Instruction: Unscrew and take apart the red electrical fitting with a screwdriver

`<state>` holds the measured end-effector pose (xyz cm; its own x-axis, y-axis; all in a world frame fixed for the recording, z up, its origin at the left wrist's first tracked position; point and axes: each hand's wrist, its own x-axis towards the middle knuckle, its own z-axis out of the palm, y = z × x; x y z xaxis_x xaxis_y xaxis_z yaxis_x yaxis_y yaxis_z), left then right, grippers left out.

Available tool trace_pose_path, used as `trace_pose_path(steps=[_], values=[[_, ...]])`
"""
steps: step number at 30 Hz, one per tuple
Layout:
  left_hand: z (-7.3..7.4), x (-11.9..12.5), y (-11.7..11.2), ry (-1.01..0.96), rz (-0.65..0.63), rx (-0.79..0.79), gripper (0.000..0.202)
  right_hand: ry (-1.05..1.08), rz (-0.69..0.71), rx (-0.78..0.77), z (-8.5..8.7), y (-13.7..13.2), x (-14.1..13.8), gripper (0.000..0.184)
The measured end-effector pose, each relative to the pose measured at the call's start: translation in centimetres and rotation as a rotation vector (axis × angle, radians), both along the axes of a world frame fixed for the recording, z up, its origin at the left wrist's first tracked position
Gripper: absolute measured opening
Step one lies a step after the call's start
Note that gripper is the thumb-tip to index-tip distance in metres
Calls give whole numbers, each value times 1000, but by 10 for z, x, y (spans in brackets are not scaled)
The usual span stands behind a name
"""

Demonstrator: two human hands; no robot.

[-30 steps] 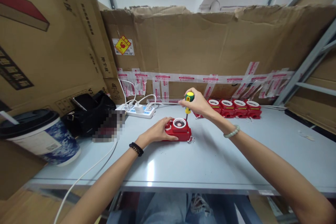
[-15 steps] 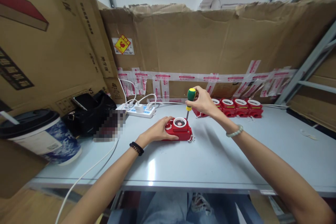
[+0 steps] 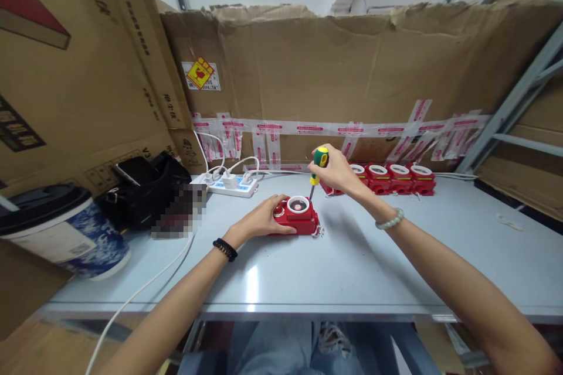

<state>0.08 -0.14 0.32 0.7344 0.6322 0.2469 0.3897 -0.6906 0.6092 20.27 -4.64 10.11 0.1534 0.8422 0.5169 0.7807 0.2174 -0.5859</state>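
1. Right hand [image 3: 338, 171] is closed around the green-and-yellow handle of a screwdriver [image 3: 317, 166]; fingers wrap the grip, the yellow cap showing at the top.
2. The screwdriver stands nearly upright, tilted slightly, its tip down at the rear right corner of the red unit [image 3: 295, 216]. Actual contact at the tip cannot be made out.
3. Left hand [image 3: 260, 220] lies on the left side of the red unit, fingers curled loosely over its edge, pressing it to the table [image 3: 352, 269]. It is not clenched.
4. The red unit sits flat on the table, near the middle, directly ahead of the person. A white ring with a dark centre faces upward on its top.
5. A row of similar red units [image 3: 398, 179] stands at the back of the table, just behind the right hand, against the cardboard wall [image 3: 334, 64].
6. A white power strip [image 3: 229, 185] with plugged chargers lies to the rear left; a white cable [image 3: 145, 290] runs from it off the front edge.
7. A black bag [image 3: 143, 190] and a lidded cup [image 3: 57, 228] occupy the far left.
8. A pale bead bracelet [image 3: 389, 220] is on the right wrist, a black band [image 3: 225, 249] on the left.
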Motion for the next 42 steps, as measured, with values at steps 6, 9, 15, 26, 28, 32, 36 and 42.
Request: trace_pose_path(steps=[6, 9, 15, 26, 28, 32, 36, 42], values=[[1, 0, -1, 10, -5, 8, 75, 12, -6, 64, -1, 1, 1, 23], [1, 0, -1, 7, -6, 14, 75, 23, -7, 106, 2, -1, 3, 22], [1, 0, 0, 21, -16, 14, 75, 210, 42, 185, 14, -19, 4, 19], [19, -6, -18, -27, 30, 218, 86, 643, 295, -32, -27, -50, -1, 27], [25, -4, -30, -93, 76, 361, 59, 662, 289, -49, -34, -50, -1, 28], [19, 6, -52, 64, -85, 455, 29, 713, 265, -63, -41, -49, 2, 31], [5, 16, -62, 194, -179, 422, 36, 746, 275, -73, -45, -49, 3, 31], [2, 20, -64, 238, -214, 363, 27, 726, 292, -98, -54, -47, 4, 28]])
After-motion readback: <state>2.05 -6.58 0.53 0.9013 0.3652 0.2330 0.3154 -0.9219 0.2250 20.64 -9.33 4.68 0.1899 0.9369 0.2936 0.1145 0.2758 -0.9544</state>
